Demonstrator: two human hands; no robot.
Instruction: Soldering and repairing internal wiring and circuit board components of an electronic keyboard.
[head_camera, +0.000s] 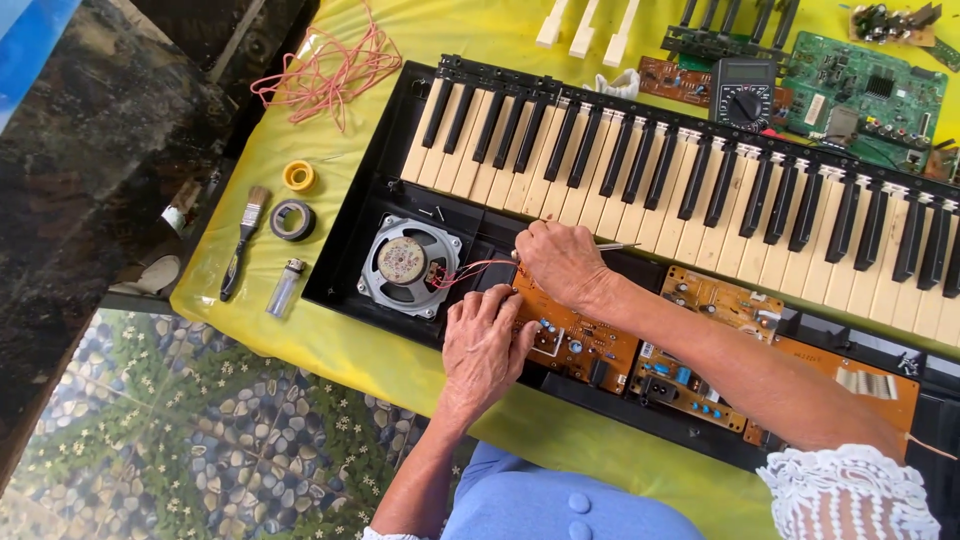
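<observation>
Orange circuit board (585, 345) lies under flat left hand (485, 345); right hand (562, 262) pinches a thin tool (622, 246).

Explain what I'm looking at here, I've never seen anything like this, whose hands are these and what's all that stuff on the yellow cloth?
This is one picture from a camera worn on a person's head, looking down at their own two bare hands. They sit at a table covered with a yellow cloth. On it lies an opened keyboard, its insides exposed: a round speaker and orange circuit boards. The left hand rests on a board. The right hand holds a thin metal tool near red wires running to the speaker. Beside the keyboard lie a paintbrush, two rolls of tape, a lighter and a tangle of pink wire. At the top are loose white keys, a meter and a green circuit board.
</observation>
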